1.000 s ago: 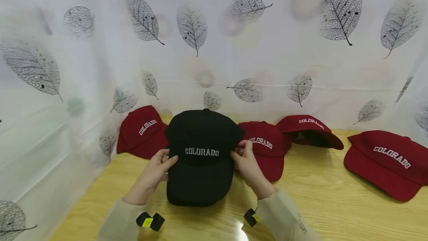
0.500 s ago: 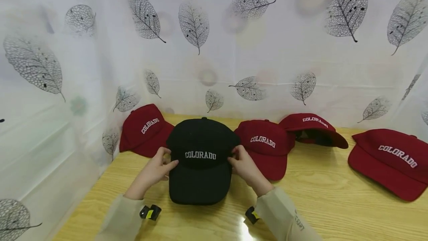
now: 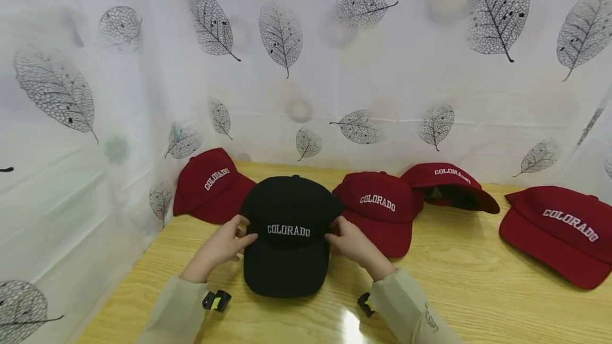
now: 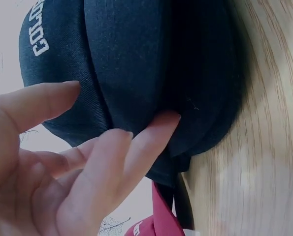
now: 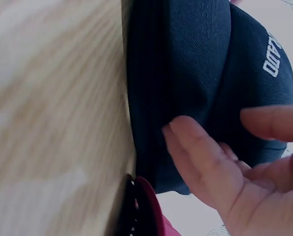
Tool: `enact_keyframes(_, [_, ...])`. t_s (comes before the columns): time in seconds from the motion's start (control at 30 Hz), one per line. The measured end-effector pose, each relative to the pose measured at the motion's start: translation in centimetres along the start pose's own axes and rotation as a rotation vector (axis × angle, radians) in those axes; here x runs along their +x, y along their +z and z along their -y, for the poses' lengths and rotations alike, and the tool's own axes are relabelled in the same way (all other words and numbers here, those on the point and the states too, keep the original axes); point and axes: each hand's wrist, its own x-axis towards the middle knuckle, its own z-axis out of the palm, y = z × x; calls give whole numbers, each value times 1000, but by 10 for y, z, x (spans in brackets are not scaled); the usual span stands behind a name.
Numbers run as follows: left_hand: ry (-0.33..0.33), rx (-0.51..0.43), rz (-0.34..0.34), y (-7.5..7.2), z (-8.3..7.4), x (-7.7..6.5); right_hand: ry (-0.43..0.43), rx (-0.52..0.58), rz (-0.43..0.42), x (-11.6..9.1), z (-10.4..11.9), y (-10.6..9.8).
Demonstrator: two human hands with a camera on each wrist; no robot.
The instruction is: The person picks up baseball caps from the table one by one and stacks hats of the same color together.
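A black baseball cap [image 3: 288, 265] with white COLORADO lettering stands mid-table in the head view, brim toward me. My left hand [image 3: 219, 246] holds its left side, thumb on the front by the lettering and the other fingers along the edge. On the opposite side my right hand [image 3: 356, 243] grips it likewise with thumb and fingers. In the left wrist view the brim of the black cap [image 4: 126, 54] is close to the wood, with another dark layer beneath it; I cannot tell whether that is a second cap. The right wrist view shows the cap's side [image 5: 200, 59] under my fingertips.
A dark red cap [image 3: 210, 187] sits behind on the left. Right of the black cap stand another red cap [image 3: 377, 214], a tilted red cap [image 3: 444, 179] and a red cap [image 3: 559, 232] farther right. A leaf-print curtain [image 3: 325, 57] backs the wooden table [image 3: 444, 275].
The black cap has come down toward the table, with both hands lowering along with it. More of the red caps behind it shows now. The head view has shifted slightly.
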Motion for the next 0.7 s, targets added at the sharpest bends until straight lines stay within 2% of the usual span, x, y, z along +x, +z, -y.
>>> enact_keyframes(0.13, [-9,34,-5,1,-1,0,-51,-137,75,-1,2,-1])
enact_keyframes(0.33, [36,129,12,2,0,1,-194,-374,170,-2,3,0])
enact_keyframes(0.43, [39,152,24,2,0,0,-233,-422,222,-3,2,2])
enact_keyframes(0.7, [47,146,42,3,0,-3,-232,-510,286,-6,3,4])
